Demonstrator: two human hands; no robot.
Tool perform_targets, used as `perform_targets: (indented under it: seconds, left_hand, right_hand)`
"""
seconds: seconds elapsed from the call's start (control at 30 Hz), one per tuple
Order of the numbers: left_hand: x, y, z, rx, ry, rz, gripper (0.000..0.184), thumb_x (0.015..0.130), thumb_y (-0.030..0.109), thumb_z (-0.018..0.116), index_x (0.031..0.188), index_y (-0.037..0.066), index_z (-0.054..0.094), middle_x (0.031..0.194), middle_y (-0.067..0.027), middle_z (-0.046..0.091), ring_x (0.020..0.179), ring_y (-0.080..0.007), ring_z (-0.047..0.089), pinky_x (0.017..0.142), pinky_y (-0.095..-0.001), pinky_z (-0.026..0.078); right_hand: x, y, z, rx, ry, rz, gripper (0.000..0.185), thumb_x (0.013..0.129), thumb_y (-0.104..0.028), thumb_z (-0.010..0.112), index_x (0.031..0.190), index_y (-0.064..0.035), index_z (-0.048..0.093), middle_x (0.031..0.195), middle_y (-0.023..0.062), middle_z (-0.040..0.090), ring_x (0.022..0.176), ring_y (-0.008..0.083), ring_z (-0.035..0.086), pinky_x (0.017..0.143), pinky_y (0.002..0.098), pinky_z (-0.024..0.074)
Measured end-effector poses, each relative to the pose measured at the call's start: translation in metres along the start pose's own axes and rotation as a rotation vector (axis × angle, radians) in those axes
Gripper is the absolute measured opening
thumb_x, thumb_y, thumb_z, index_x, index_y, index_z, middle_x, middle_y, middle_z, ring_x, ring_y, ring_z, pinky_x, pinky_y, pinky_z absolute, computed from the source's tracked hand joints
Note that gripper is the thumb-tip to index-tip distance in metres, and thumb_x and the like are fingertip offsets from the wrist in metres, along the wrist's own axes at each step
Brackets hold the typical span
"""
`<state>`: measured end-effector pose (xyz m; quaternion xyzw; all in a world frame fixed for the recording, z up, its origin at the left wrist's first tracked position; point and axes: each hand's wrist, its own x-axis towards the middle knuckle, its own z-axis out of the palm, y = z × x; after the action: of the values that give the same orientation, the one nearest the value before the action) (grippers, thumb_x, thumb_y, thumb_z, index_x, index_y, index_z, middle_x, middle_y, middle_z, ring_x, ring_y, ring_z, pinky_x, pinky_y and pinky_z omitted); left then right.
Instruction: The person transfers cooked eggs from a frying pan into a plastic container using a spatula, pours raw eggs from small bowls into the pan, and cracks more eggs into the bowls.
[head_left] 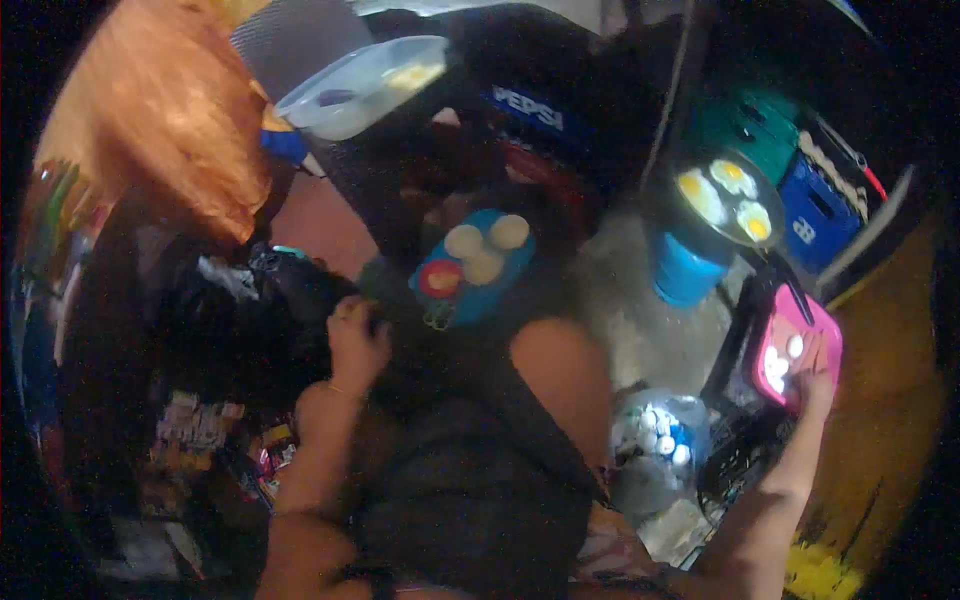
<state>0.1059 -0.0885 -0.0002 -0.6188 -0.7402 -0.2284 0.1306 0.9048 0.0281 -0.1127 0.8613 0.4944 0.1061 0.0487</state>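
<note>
Deep shade rings a crowded grey floor [620, 335], and the brightest patches fall on the right. At far left hangs an orange sheet [165, 115], with a black bag [250, 300] slumped below it. Beside the bag is the left hand [360, 345], its fingers bent inward; whether they pinch anything is too blurred to tell. It may simply be parked there, out of the way.

Above it, a clear tub [365, 95] sits tilted to the view, something pale at one end. Beyond the knees, a blue tray [515, 270] gathers round pale pieces [463, 242] and a red dish [440, 279], probably so they stay together and within reach.

Further right, a clear bag [660, 435] with white rounded things inside rests low, near the right thigh. Past it, a blue bucket [688, 270] stands beneath the pan [728, 205], seemingly as its stand. Three fried eggs [754, 222] lie spaced apart in the pan, perhaps to keep the whites from merging. A dark handle [797, 297] slants toward the pink basin [831, 330], which holds white eggs [776, 372]. The right hand [808, 385] dips in beside them, the basin being set close enough for a short reach; its grip cannot be told.
</note>
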Motion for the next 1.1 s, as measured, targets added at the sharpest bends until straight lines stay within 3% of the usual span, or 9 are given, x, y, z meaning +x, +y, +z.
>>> perform_targets:
  seconds: [0.03, 0.1, 0.13, 0.2, 0.3, 0.5, 0.7, 0.9, 1.1]
  left_hand:
    - [0.025, -0.003, -0.010, -0.067, 0.015, 0.026, 0.043, 0.072, 0.012, 0.076, 0.111, 0.003, 0.062, 0.114, -0.0196, 0.060, 0.101, -0.0386, 0.057, 0.088, -0.0447, 0.048]
    - [0.066, -0.015, -0.007, -0.005, 0.211, 0.035, 0.044, 0.075, 0.013, 0.075, 0.113, -0.002, 0.059, 0.111, -0.0215, 0.060, 0.095, -0.0381, 0.059, 0.086, -0.0447, 0.048]
    - [0.095, -0.027, -0.004, -0.197, 0.276, -0.095, 0.046, 0.077, 0.014, 0.074, 0.115, -0.005, 0.056, 0.110, -0.0215, 0.060, 0.096, -0.0373, 0.059, 0.087, -0.0436, 0.048]
    - [0.166, -0.022, -0.033, -0.011, 0.421, 0.015, 0.054, 0.078, 0.019, 0.076, 0.121, -0.005, 0.054, 0.111, -0.0206, 0.060, 0.100, -0.0322, 0.059, 0.089, -0.0412, 0.049]
    - [0.237, 0.010, -0.064, -0.196, 0.472, -0.075, 0.074, 0.073, 0.026, 0.082, 0.133, -0.002, 0.049, 0.123, -0.0207, 0.059, 0.108, -0.0286, 0.060, 0.089, -0.0390, 0.050]
    - [0.318, -0.015, -0.054, -0.509, 0.240, -0.119, 0.054, 0.079, 0.027, 0.079, 0.123, 0.002, 0.062, 0.109, -0.0162, 0.068, 0.099, -0.0252, 0.066, 0.082, -0.0351, 0.053]
    - [0.322, 0.012, -0.065, 0.017, 0.435, -0.030, 0.030, 0.086, 0.026, 0.069, 0.107, 0.004, 0.070, 0.099, -0.0163, 0.071, 0.094, -0.0310, 0.068, 0.083, -0.0393, 0.052]
    - [0.326, 0.034, -0.076, 0.412, 0.416, 0.210, 0.026, 0.088, 0.028, 0.064, 0.094, 0.003, 0.065, 0.097, -0.0199, 0.068, 0.095, -0.0392, 0.065, 0.083, -0.0478, 0.051]
    - [0.314, 0.069, -0.079, 0.408, 0.230, 0.120, 0.026, 0.087, 0.028, 0.064, 0.102, 0.007, 0.064, 0.105, -0.0201, 0.066, 0.100, -0.0382, 0.065, 0.083, -0.0521, 0.051]
  right_hand:
    - [-0.009, 0.005, -0.017, 0.208, 0.000, 0.173, 0.047, 0.087, -0.042, 0.053, 0.109, -0.0019, 0.060, 0.112, 0.0229, 0.059, 0.107, 0.0416, 0.053, 0.089, 0.0510, 0.0391]
    - [-0.021, 0.008, -0.040, 0.166, -0.071, 0.170, 0.042, 0.087, -0.039, 0.056, 0.093, 0.0006, 0.070, 0.095, 0.0229, 0.070, 0.092, 0.0388, 0.068, 0.079, 0.0430, 0.0554]
    - [-0.025, 0.006, -0.052, 0.108, -0.137, 0.143, 0.045, 0.087, -0.041, 0.056, 0.094, 0.0005, 0.070, 0.096, 0.0234, 0.070, 0.093, 0.0389, 0.068, 0.079, 0.0444, 0.0551]
    - [-0.030, 0.006, -0.068, -0.006, -0.262, 0.077, 0.050, 0.088, -0.046, 0.055, 0.097, 0.0005, 0.071, 0.098, 0.0244, 0.069, 0.095, 0.0390, 0.068, 0.081, 0.0471, 0.0545]
    - [-0.021, 0.007, -0.063, -0.034, -0.374, 0.123, 0.039, 0.082, -0.037, 0.067, 0.102, -0.0048, 0.072, 0.100, 0.0197, 0.070, 0.098, 0.0348, 0.068, 0.081, 0.0430, 0.0555]
    - [0.008, 0.034, 0.005, -0.070, -0.361, 0.163, 0.029, 0.076, -0.029, 0.074, 0.103, -0.0189, 0.074, 0.101, 0.0132, 0.072, 0.095, 0.0300, 0.070, 0.082, 0.0409, 0.0557]
    - [-0.016, 0.006, -0.060, -0.058, -0.463, 0.063, 0.030, 0.077, -0.028, 0.073, 0.106, -0.0205, 0.074, 0.104, 0.0129, 0.072, 0.098, 0.0302, 0.069, 0.084, 0.0406, 0.0551]
    - [-0.004, 0.011, -0.051, -0.111, -0.501, 0.145, 0.039, 0.077, -0.028, 0.072, 0.112, -0.0103, 0.070, 0.117, 0.0151, 0.068, 0.109, 0.0316, 0.065, 0.091, 0.0425, 0.0530]
    - [-0.024, -0.001, -0.099, 0.047, -0.342, 0.264, 0.042, 0.080, -0.030, 0.070, 0.113, -0.0033, 0.067, 0.118, 0.0186, 0.067, 0.111, 0.0347, 0.064, 0.092, 0.0433, 0.0517]
